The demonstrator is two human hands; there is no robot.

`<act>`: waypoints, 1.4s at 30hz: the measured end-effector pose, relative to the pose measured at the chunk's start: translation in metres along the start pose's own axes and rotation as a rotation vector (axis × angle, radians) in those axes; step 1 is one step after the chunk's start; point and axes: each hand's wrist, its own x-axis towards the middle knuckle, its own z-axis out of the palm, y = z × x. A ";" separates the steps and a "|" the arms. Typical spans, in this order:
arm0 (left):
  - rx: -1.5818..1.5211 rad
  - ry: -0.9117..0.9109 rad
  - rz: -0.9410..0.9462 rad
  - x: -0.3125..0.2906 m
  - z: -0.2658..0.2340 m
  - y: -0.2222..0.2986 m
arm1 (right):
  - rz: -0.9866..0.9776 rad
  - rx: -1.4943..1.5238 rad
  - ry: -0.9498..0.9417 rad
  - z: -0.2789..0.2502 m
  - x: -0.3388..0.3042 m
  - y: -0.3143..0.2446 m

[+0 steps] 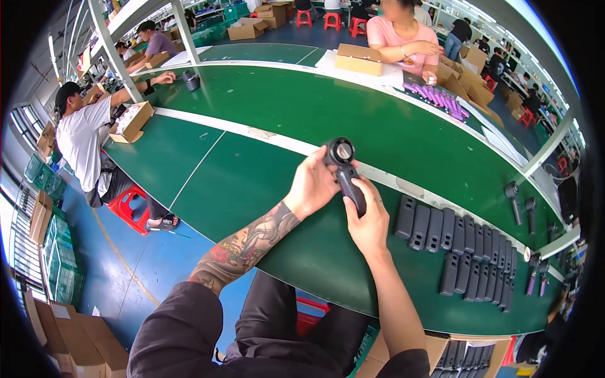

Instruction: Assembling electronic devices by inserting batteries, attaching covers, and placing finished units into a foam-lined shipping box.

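Note:
A dark grey handheld fan (350,186) with a round head and a straight handle is held up over the green workbench. My left hand (311,181) grips it at the round head, the thumb near the rim. Lower down, the fingers of my right hand (369,217) are wrapped about the handle. To the right of my right hand, several dark grey handle-shaped casings (418,222) lie side by side in two rows on the bench (315,264). Whether they have fan heads I cannot make out.
A green belt (265,94) runs beyond the bench, with more dark fans (514,203) at its right. Across it, a person sits behind purple pieces (436,101) and a carton (358,60). At left, another person reaches toward a dark object (190,80). Metal posts (186,31) frame the line.

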 end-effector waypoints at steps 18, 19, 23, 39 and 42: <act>0.604 -0.122 0.006 0.008 0.003 -0.048 | 0.005 -0.251 -0.130 -0.050 -0.010 0.009; 0.603 -0.126 0.005 0.008 0.005 -0.049 | 0.006 -0.254 -0.128 -0.050 -0.010 0.010; 0.667 -0.157 0.044 0.009 0.013 -0.049 | 0.413 0.270 0.014 -0.046 -0.012 0.010; 0.888 -0.318 -0.022 -0.007 0.011 -0.062 | 0.536 0.258 -0.192 -0.058 -0.014 0.015; 0.863 -0.240 0.007 -0.013 0.021 -0.068 | 0.450 0.345 -0.142 -0.057 -0.017 0.023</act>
